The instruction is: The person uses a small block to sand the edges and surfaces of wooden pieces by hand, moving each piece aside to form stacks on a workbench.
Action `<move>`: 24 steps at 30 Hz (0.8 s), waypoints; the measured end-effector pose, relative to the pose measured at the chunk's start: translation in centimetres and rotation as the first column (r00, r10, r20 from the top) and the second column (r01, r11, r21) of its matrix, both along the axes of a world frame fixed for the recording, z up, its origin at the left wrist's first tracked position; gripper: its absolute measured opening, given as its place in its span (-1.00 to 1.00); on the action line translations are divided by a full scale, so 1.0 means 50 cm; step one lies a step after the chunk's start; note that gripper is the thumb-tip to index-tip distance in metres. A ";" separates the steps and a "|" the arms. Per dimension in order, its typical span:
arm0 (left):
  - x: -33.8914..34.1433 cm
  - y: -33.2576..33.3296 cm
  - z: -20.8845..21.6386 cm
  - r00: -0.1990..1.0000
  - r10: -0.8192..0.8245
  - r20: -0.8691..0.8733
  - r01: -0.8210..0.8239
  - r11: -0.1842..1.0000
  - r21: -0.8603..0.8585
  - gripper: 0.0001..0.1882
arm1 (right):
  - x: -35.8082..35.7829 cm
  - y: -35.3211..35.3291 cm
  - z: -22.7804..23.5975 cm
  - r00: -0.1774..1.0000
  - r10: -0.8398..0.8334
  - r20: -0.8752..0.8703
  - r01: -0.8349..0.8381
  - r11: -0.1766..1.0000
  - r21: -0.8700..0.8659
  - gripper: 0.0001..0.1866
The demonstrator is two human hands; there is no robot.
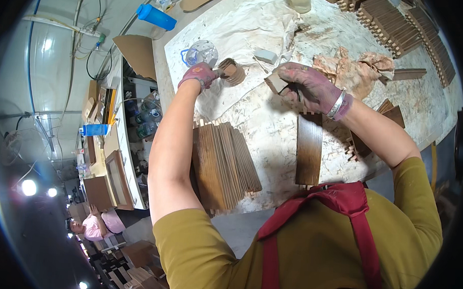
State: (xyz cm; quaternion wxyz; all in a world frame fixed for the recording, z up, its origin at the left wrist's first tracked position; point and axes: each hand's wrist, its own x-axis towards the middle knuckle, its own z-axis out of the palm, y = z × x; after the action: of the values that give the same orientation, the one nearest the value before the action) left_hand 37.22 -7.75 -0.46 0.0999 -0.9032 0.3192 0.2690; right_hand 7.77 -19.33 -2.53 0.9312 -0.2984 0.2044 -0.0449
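My left hand (199,76), in a stained pinkish-purple glove, closes at the edge of a small brown-stained cup (233,72) on the table. The fingertips are partly hidden there. My right hand (307,86), gloved alike and with a silver bracelet at the wrist, grips a small pale block (274,83) with brownish edges. Below that hand lies a single dark-brown wooden board (309,147) with small pegs along its end. To its left, a row of similar boards (223,164) leans together. A grey-white block (265,56) rests between the hands on a whitish cloth (250,35).
A clear plastic container (203,53) stands beyond my left hand, near a blue bottle (156,17). A stained rag (356,72) and stacked slatted wood pieces (391,30) lie at the far right. More boards (377,129) sit under my right forearm. Another person (98,225) is far left.
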 end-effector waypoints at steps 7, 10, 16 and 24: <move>0.000 0.019 0.013 0.982 -0.172 0.082 0.188 0.938 -0.291 -0.66 | 0.044 -0.008 -0.057 0.998 0.063 0.022 -0.054 0.959 -0.280 -0.74; 0.027 0.048 0.003 0.927 -0.329 0.179 0.366 0.897 -0.248 -0.63 | 0.051 0.013 -0.017 0.996 0.080 0.033 -0.064 0.938 -0.341 -0.77; -0.015 0.009 -0.025 0.836 -0.371 0.404 0.422 0.906 -0.040 -0.65 | 0.044 -0.014 -0.142 0.997 0.078 0.030 -0.067 0.963 -0.262 -0.75; -0.012 0.025 -0.060 0.894 -0.288 0.344 0.351 0.926 -0.138 -0.73 | 0.054 0.016 -0.201 0.987 0.155 0.049 -0.145 0.976 -0.159 -0.74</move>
State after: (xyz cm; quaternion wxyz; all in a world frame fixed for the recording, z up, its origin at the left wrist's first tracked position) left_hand 36.61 -6.52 -3.44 0.1033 -0.8748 0.4686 0.0672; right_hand 10.45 -18.56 -12.58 0.9117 -0.3831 0.1487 0.0006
